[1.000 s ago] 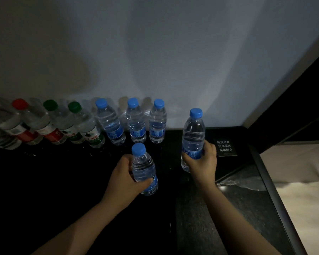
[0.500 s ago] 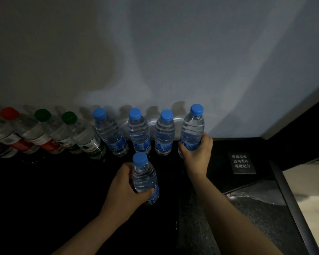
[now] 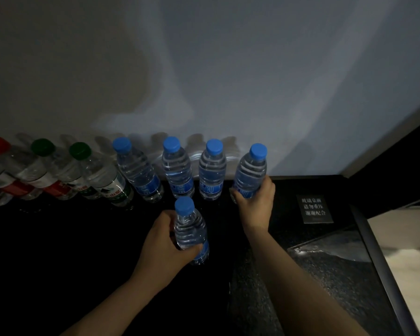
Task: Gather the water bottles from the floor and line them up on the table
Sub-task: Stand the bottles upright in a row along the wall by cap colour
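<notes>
A row of water bottles stands along the wall on the black table (image 3: 58, 251): red-capped (image 3: 0, 166) and green-capped bottles (image 3: 83, 170) at the left, then three blue-capped bottles (image 3: 177, 170). My right hand (image 3: 255, 204) grips a fourth blue-capped bottle (image 3: 251, 170) at the right end of that row, upright. My left hand (image 3: 165, 243) holds another blue-capped bottle (image 3: 189, 229) nearer to me, in front of the row.
A pale wall rises right behind the bottles. A small dark sign with white characters (image 3: 314, 209) lies on the table to the right. The table's right edge (image 3: 378, 258) drops to a light floor (image 3: 410, 238).
My right hand has carried its bottle back and left to the right end of the row by the wall. My left hand and its bottle have stayed in place.
</notes>
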A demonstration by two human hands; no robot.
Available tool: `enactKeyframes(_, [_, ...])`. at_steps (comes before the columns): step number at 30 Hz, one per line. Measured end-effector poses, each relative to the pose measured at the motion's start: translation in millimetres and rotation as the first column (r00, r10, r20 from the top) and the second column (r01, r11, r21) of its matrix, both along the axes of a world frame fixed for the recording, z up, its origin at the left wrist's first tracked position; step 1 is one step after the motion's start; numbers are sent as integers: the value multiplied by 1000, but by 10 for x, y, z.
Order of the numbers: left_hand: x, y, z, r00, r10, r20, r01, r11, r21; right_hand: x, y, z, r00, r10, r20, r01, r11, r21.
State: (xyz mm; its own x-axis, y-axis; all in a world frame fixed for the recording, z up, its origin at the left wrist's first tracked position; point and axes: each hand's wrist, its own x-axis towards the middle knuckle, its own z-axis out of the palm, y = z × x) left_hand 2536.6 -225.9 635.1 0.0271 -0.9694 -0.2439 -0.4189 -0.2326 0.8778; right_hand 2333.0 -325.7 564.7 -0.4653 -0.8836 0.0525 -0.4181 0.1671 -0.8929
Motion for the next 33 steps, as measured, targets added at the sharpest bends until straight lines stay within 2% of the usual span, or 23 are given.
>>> enactKeyframes(4, [-51,-3,9,1000,-15,7,15,1000,-9,-96,148,54,998,60,0,-60,992,109])
enactKeyframes(5, [-73,-4,12,1000,-20,11,21,1000,-11,-135,228,78,997,62,-42,-56,989,137])
enactKeyframes(8, [-161,-22,16,999,-43,19,44,999,-19,-297,525,160,940,92,-328,-25,979,202])
enactKeyframes(11, [-299,-48,28,996,-77,41,78,996,-37,-535,793,258,872,209,-442,-72,949,306])
enactKeyframes(15, [-565,-111,57,992,-123,28,125,991,-54,-895,1061,387,765,436,-474,-137,829,542])
enactKeyframes(18, [-820,-183,51,989,-148,16,148,987,-61,-1094,1259,484,676,562,-477,-123,724,679])
enactKeyframes(27, [-1693,-526,-25,957,-244,154,264,956,-127,-1479,1751,606,746,521,-414,-117,715,689])
enactKeyframes(33, [-2162,-842,-55,951,-203,233,254,944,-211,-1653,1880,576,788,482,-383,-97,712,696])
